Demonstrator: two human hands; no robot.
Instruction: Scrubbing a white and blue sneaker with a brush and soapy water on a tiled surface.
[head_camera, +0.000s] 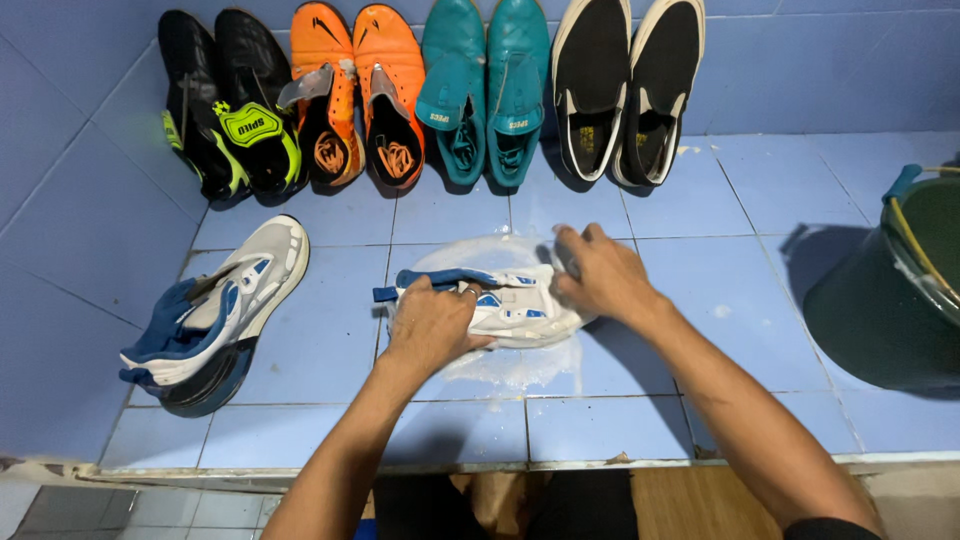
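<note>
We have the white and blue shoe lying on its side in a patch of suds on the blue tiled floor, about midway between the wall and the front edge. Our left hand presses down over the heel and collar end, fingers curled on the upper, pinning it; our right hand is closed over the toe end, and we cannot tell whether it grips a brush or cloth beneath the palm. To scrub well, we judge that the left hand should bear straight down so the shoe does not skate on the wet tile, while the right works in short strokes along the toe and sole edge, keeping the foam on the shoe rather than spreading it wide. Turning it to reach the other side would call for a firm grip, since it is likely slippery. Its mate lies to the left, well apart. Along the back wall lean black, orange, teal and black-and-white pairs. A dark green bucket stands at the right.
</note>
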